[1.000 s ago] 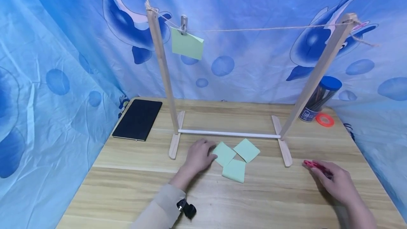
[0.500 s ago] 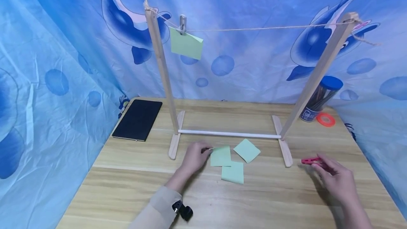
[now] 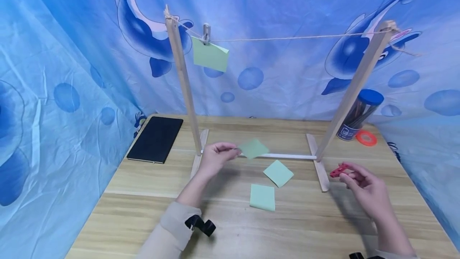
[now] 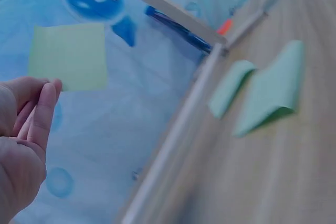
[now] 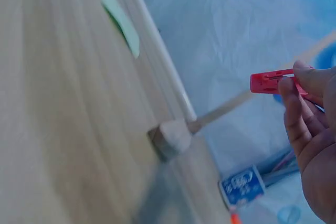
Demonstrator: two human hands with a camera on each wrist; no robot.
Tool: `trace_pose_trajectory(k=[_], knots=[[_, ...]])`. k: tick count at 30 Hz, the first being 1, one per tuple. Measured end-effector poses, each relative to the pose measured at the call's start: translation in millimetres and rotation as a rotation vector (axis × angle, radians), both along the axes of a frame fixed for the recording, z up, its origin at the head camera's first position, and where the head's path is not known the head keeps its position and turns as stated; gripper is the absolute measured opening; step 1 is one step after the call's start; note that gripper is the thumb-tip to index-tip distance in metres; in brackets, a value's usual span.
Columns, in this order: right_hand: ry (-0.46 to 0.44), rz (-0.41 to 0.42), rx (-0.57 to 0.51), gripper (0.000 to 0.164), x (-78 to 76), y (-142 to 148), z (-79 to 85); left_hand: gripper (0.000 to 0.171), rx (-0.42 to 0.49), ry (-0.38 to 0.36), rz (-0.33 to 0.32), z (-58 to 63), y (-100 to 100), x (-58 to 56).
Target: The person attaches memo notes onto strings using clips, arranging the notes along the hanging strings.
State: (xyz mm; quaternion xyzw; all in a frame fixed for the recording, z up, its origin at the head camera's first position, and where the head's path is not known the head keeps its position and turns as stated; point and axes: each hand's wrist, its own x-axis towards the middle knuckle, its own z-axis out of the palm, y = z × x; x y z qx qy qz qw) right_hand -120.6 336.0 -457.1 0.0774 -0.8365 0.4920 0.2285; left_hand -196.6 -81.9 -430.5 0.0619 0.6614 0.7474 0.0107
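Note:
My left hand (image 3: 217, 159) pinches a green sticky note (image 3: 253, 148) by its edge, raised above the table in front of the rack's white rod (image 3: 287, 156). In the left wrist view the held note (image 4: 71, 59) looks flat between thumb and fingers. My right hand (image 3: 368, 191) holds a red clothespin (image 3: 339, 170) between thumb and fingers, off the table beside the rack's right foot. The right wrist view shows that clothespin (image 5: 266, 82) with its end pointing away from the fingers. Two more green notes lie on the table, a farther one (image 3: 278, 173) and a nearer one (image 3: 262, 197).
A wooden rack has a left post (image 3: 183, 75) and a right post (image 3: 355, 87), joined by a string (image 3: 280, 38). A metal clip (image 3: 206, 34) holds a green note (image 3: 210, 54) on it. Around it are a black notebook (image 3: 155, 139), a blue-lidded jar (image 3: 357, 115) and a red ring (image 3: 366, 138).
My left hand has picked a green note off the table and lifted it up and away from the others. My right hand has raised the clothespin and moved slightly left.

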Motion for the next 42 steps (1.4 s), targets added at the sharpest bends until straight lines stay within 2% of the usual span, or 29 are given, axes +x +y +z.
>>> trace_pose_trajectory(k=[2,4,10,13,16,19,22,27,29,37,42], knots=[[-0.023,0.033,-0.038,0.035,-2.6,-5,6.6,0.015,0.037,0.042,-0.01,11.0,-3,-3.0],[-0.052,0.054,-0.062,0.035,-5.0,-11,13.2,0.018,0.035,0.092,-0.017,21.8,-7,-5.3],[-0.081,0.108,-0.058,0.035,-10.9,-23,33.3,0.024,-0.015,0.175,-0.07,52.3,-17,-7.5],[-0.012,0.157,-0.018,0.035,-16.6,-30,44.6,0.023,-0.045,0.21,-0.096,67.5,-19,-7.7],[0.109,0.222,0.0,0.036,-26.1,-39,61.4,0.022,-0.087,0.242,-0.084,86.5,-19,-7.2],[0.24,0.298,-0.01,0.038,-36.7,-50,87.0,0.02,-0.138,0.283,-0.033,109.5,-18,-7.5],[0.333,0.356,-0.014,0.039,-45.0,-63,118.5,0.018,-0.202,0.351,0.007,132.8,-16,-9.7],[0.437,0.355,0.121,0.039,-50.4,-82,172.1,0.016,-0.282,0.467,0.035,162.2,-14,-17.1],[0.478,0.354,0.162,0.037,-51.9,-89,191.4,0.016,-0.29,0.486,0.05,170.0,-14,-19.9],[0.626,0.337,0.218,0.028,-56.7,-125,267.5,0.016,-0.275,0.538,0.113,193.6,-8,-26.7],[0.687,0.328,0.381,0.018,-66.0,-144,308.3,0.015,-0.247,0.61,0.162,202.4,-4,-33.0]])
